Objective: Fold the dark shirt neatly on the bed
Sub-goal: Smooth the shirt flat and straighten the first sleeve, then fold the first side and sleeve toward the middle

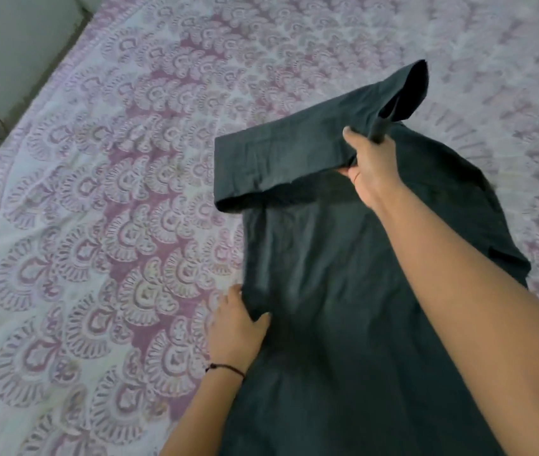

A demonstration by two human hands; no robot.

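While the dark shirt (pixel 327 291) lies along the bed (pixel 97 192), the right hand (pixel 371 169) pinches its raised sleeve (pixel 294 153) and the left hand (pixel 238 327) grips the body's side edge; best lay the sleeve straight down the body, holding that edge taut

Dark shirt (pixel 327 291) on patterned bed (pixel 113 192)

both hands (pixel 371 164) gripping dark shirt (pixel 324 274), bed (pixel 103 199)

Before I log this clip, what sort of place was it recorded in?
Most likely a bedroom: the dark shirt lies on a wide pink-and-white patterned bedspread, with a pale wall or panel along its upper-left edge.
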